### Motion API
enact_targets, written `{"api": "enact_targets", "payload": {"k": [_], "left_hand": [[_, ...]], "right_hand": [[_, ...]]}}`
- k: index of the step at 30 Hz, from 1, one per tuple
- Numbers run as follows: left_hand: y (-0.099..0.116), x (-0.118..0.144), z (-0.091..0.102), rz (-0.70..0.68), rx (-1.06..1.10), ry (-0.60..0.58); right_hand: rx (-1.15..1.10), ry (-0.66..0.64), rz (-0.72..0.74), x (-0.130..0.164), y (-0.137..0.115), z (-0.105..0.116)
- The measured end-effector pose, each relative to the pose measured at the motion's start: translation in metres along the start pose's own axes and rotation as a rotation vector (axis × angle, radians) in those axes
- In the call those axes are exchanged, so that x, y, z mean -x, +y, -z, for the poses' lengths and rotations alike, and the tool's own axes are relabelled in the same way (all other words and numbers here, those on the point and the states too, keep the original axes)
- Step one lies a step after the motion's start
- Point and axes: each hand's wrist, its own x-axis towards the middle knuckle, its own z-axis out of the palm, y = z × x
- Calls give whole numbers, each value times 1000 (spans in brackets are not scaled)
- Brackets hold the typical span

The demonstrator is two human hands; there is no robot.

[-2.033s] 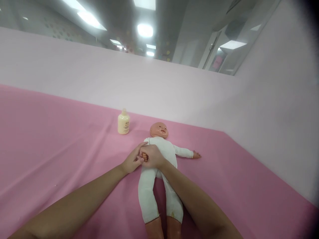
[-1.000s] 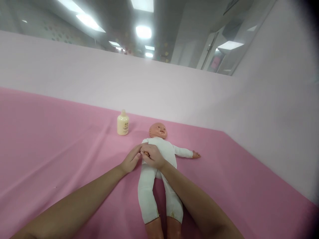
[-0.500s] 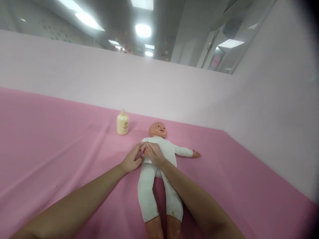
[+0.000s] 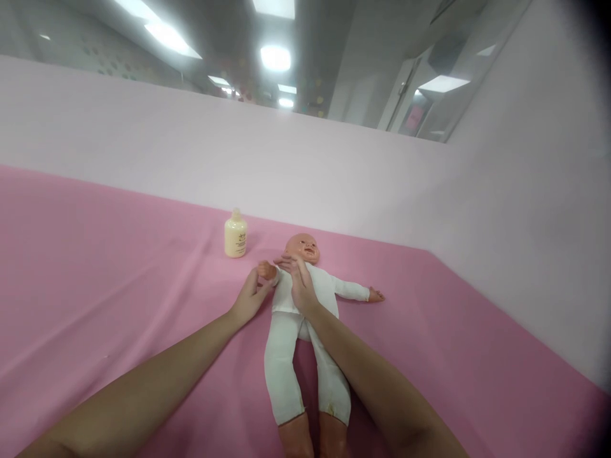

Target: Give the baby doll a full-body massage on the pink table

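Note:
A baby doll (image 4: 329, 286) in a white cloth suit lies on its back on a pink mat (image 4: 405, 337), head away from me and bare lower legs toward me. My left hand (image 4: 249, 298) is closed round the doll's raised arm on the left side, near the wrist. The doll's small hand (image 4: 266, 270) shows above my thumb. Over the chest, just below the doll's head (image 4: 302, 247), my right hand (image 4: 301, 286) is open with its fingers stretched toward the left. Whether its palm touches the suit, I cannot tell.
A pale yellow bottle (image 4: 235, 238) with a narrow top stands on the mat, left of the doll's head. White walls (image 4: 214, 152) rise behind and on the right. Above the back wall, a mirror or glass pane (image 4: 329, 70) shows ceiling lights.
My hands were together around the doll's hand at its chest. The doll's hand now points up beside the shoulder in my left hand. My right hand has come off it and opened, fingers extended.

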Motion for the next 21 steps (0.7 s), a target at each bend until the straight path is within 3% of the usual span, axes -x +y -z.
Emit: {"api": "enact_targets", "payload": {"k": [3, 9, 16, 21], "left_hand": [[-4, -6, 3, 140, 262, 156], [-5, -13, 8, 283, 689, 181], [-9, -14, 10, 422, 699, 144], [-5, -13, 12, 556, 647, 140]], "right_hand": [[-18, 20, -27, -1, 1, 1], [156, -91, -34, -1, 0, 2], [324, -298, -109, 23, -20, 9], [338, -491, -252, 73, -64, 20]]}}
